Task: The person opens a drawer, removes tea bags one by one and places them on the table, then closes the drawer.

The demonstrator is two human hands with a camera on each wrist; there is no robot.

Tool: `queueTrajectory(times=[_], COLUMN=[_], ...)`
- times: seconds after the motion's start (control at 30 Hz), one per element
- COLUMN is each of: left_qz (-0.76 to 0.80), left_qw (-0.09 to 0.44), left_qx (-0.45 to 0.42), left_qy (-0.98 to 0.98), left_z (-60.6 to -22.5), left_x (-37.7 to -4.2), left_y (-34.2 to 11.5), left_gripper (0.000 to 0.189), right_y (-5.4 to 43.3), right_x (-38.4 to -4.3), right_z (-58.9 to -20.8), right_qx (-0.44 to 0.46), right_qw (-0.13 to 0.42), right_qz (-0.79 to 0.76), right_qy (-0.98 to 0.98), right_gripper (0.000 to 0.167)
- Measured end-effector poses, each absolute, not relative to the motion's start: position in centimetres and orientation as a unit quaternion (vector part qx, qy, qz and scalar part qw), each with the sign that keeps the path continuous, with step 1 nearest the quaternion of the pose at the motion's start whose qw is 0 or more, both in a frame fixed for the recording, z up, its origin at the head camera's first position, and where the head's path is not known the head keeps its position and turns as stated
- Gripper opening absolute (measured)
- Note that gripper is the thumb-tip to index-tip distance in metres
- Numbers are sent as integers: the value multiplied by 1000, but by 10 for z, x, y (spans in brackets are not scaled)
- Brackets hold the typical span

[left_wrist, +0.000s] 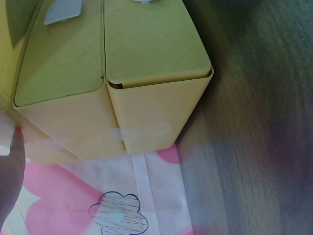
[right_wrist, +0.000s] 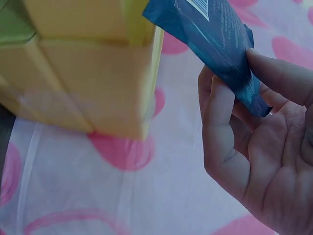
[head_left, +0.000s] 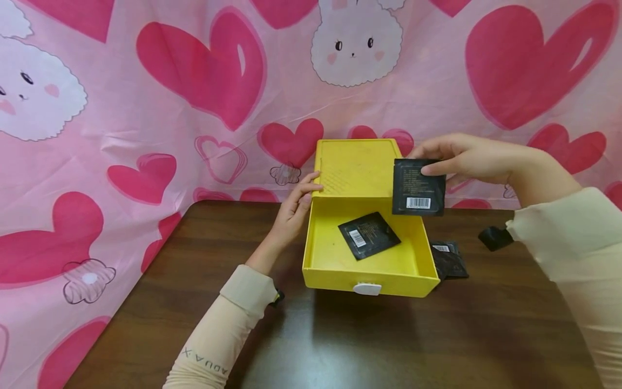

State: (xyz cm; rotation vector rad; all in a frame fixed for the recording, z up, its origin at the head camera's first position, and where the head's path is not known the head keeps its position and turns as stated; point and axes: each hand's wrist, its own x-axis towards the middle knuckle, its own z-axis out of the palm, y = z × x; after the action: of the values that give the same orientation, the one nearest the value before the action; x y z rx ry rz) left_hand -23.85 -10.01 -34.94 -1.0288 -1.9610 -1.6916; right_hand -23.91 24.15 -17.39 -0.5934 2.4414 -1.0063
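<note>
Heart-print backdrop [head_left: 286, 70]; my right hand [head_left: 464, 159] pinches black packet [head_left: 413, 189], likely light, edge-grip best; left hand [head_left: 290, 212], loose-fingered, touches yellow box [head_left: 357, 167].

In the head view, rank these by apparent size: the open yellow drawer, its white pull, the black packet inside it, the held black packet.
1. Open yellow drawer
2. Held black packet
3. Black packet inside the drawer
4. White pull
The held packet seems nearer the camera, so which packet is really larger is unsure.

Pink heart-and-bunny cloth [head_left: 291, 100] behind, dark wood-grain tabletop [head_left: 486, 324], soft sheen near its front
</note>
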Motion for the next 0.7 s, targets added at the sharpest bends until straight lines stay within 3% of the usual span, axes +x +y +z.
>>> queueTrajectory(times=[0.3, 0.5, 0.7], left_qz=[-600, -600, -607], left_qw=[173, 170, 171], left_qx=[-360, -355, -350], left_qy=[-693, -697, -693], left_z=[-349, -349, -348], left_x=[-237, -237, -237], left_y=[-99, -98, -98], left_gripper=[36, 27, 28], right_y=[306, 351, 375], right_x=[-246, -251, -255], right_z=[-206, -235, -284], right_qx=[-178, -154, -149], right_qw=[169, 179, 224], right_qz=[-404, -482, -554], right_qy=[881, 844, 788], right_gripper=[22, 32, 37])
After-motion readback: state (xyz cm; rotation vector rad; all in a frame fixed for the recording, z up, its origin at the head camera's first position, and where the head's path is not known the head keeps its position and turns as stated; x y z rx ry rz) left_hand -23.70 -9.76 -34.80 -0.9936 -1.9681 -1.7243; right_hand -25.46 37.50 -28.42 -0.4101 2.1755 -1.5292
